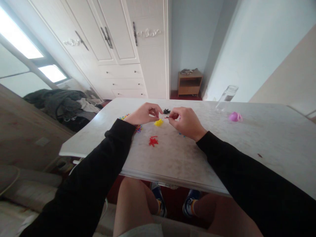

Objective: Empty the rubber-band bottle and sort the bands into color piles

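Observation:
My right hand (185, 121) pinches a small thin dark-and-reddish strip (167, 117) between thumb and forefinger; its exact kind is too small to tell. Facing it, my left hand (147, 113) has its thumb and forefinger curved with a gap between the tips, and nothing shows in them. Just below the left fingertips sits a yellow heap (158, 122) of small thin pieces. A black heap (166, 111) lies beyond, between both hands. Nearer me is a red heap (153, 141). Mixed coloured pieces (138, 128) are partly hidden by my left wrist, and blue pieces (182, 134) by my right hand.
On the right of the pale table (247, 141) a clear glass bottle or jar (227, 97) stands near the far edge, with a purple object (235, 116) before it. A white wardrobe (118, 33) and a small wooden cabinet (190, 84) are behind. Clothes (64, 105) are piled at left.

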`<state>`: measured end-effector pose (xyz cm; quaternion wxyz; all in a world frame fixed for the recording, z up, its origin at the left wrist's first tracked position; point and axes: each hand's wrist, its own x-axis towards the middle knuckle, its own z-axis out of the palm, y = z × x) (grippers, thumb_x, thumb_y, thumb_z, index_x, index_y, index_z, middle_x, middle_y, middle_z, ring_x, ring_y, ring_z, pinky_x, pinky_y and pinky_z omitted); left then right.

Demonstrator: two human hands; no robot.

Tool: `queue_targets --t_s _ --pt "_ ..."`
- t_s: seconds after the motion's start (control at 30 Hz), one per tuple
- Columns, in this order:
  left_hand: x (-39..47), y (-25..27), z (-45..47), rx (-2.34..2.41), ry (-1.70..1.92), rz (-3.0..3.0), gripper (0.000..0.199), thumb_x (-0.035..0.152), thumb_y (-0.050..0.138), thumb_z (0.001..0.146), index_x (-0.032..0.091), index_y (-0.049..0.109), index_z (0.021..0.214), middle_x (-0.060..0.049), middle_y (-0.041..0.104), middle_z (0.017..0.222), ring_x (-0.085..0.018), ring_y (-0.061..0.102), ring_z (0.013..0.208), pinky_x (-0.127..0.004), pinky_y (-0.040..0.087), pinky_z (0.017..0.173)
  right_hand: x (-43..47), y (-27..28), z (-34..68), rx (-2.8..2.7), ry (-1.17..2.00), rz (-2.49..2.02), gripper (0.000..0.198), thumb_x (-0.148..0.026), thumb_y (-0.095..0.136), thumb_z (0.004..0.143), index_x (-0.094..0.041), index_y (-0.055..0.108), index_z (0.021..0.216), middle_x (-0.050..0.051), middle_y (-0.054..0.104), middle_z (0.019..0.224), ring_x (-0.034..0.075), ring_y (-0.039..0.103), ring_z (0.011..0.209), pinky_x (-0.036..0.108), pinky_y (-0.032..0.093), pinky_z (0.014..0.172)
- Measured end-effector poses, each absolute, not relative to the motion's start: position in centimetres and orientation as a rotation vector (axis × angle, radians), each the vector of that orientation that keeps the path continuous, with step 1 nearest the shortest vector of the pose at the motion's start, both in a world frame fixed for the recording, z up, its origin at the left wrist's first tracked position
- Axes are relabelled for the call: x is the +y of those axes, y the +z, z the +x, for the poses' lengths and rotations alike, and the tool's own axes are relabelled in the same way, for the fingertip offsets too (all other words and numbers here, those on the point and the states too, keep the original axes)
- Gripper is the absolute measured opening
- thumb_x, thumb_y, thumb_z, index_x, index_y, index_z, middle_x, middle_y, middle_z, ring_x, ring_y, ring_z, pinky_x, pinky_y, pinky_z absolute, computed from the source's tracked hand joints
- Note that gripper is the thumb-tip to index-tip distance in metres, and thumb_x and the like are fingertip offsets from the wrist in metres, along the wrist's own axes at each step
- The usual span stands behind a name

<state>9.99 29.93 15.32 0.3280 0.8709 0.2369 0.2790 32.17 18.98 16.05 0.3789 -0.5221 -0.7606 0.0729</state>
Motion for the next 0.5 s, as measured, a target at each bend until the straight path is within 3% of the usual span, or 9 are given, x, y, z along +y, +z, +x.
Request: queue_targets --t_s 0.5 --pt "28.6 16.3 10.7 0.574 0.691 2.205 0.023 0.028 0.086 0.077 0.014 0.081 0.094 -0.007 0.08 0.086 -0.013 0.072 0.076 -0.026 0.059 0.076 19.2 15.8 32.1 -1.993 0.198 -1.263 0.009 -0.018 0.067 0.086 -0.018 0.073 0.08 0.005 0.075 0.081 0.019 0.065 0.077 0.031 0.043 0.074"
